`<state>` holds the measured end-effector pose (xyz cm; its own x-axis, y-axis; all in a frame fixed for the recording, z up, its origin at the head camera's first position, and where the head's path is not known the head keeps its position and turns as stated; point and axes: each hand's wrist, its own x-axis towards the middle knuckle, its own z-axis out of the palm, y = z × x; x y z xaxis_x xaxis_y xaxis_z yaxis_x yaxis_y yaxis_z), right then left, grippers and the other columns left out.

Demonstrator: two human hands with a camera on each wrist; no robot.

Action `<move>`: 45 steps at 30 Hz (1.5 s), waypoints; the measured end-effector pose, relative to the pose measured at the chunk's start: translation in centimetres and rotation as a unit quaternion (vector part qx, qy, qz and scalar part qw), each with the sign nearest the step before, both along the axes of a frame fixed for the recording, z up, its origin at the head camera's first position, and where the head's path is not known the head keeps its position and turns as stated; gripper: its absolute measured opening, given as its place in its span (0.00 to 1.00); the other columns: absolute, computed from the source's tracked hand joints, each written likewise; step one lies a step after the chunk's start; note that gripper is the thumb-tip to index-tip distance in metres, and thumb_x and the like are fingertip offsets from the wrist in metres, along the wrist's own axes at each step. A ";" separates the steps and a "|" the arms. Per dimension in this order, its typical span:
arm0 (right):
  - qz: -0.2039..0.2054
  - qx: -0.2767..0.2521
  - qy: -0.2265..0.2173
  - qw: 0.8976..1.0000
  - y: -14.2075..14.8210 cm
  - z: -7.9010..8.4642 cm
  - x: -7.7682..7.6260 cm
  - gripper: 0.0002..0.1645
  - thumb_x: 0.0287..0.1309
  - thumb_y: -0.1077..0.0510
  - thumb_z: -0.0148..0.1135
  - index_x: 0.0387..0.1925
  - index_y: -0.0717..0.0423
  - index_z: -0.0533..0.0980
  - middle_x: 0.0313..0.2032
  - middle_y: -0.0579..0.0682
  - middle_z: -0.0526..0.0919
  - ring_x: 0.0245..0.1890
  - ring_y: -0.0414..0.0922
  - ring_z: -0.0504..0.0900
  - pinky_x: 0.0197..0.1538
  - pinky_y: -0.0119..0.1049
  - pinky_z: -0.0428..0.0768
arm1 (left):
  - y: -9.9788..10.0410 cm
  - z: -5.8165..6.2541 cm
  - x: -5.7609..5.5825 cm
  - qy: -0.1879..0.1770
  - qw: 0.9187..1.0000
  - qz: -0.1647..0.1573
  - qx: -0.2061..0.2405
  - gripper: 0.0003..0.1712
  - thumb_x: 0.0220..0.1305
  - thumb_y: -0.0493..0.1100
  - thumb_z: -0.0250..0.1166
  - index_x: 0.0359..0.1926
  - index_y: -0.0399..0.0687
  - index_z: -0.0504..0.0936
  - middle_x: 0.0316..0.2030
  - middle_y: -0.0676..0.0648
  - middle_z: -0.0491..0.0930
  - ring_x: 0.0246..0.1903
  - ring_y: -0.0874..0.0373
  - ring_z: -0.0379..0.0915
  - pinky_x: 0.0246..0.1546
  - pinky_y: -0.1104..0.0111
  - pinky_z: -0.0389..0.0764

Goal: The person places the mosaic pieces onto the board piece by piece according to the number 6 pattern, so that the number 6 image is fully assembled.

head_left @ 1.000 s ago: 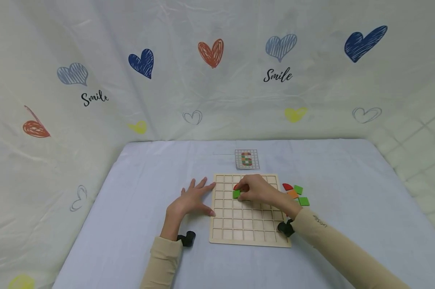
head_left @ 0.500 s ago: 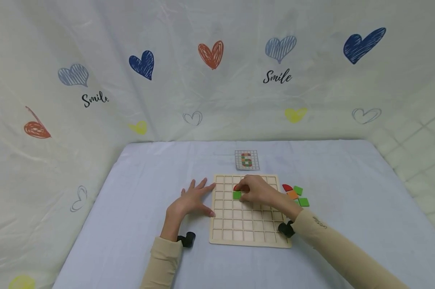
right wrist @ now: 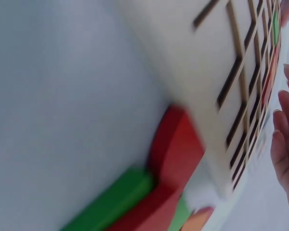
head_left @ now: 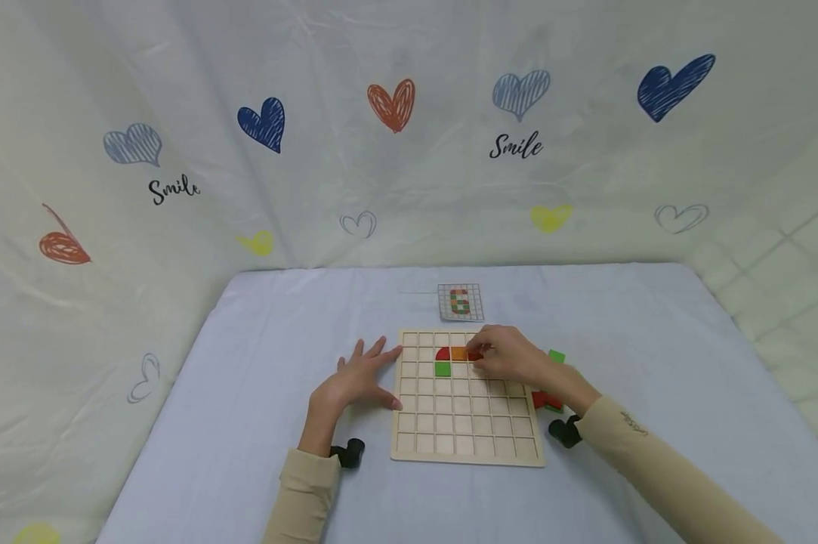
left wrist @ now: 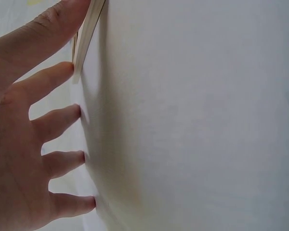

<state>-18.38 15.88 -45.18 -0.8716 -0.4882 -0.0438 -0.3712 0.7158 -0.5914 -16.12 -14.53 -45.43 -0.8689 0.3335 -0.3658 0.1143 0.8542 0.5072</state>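
In the head view, my left hand [head_left: 356,383] is spread at the left side of a wooden grid board [head_left: 425,446]. In the left wrist view, its thumb and index finger [left wrist: 55,79] touch the board's edge; the other fingertips rest on the cloth. My right hand [head_left: 510,355] hovers over the board's upper part with loosely bent fingers. Set in cells are a red rounded tile [head_left: 442,353], an orange tile [head_left: 458,353] and a green square tile [head_left: 442,369]. Another red tile [head_left: 475,357] is partly hidden by the right fingertips.
Loose tiles lie right of the board, including a green tile [head_left: 556,356] and red tiles [right wrist: 178,144]; my right forearm hides some. Behind the board lies a pattern card [head_left: 460,302] with a coloured figure 6. A heart-printed curtain [head_left: 300,189] stands behind the table.
My right hand has moved right, off the green tile, uncovering the orange tile. The green tile has settled into its cell. My left hand has stayed at the board's edge.
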 end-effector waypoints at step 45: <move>-0.071 0.032 0.035 0.996 9.6 -0.5 1.9 0.11 0.58 0.65 0.73 0.44 0.62 0.86 0.40 0.51 0.87 0.38 0.45 0.81 0.42 0.40 0.83 | 0.0 0.3 0.3 0.002 1.000 0.000 0.008 0.59 0.48 0.53 0.84 0.79 0.60 0.63 0.82 0.44 0.48 0.81 0.34 0.31 0.74 0.30 0.39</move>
<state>-16.47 25.51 -45.64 -0.9338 -0.3578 -0.0070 -0.3023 0.7990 -0.5198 -15.79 -14.49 -45.15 -0.8704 0.3389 -0.3572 0.1163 0.8464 0.5196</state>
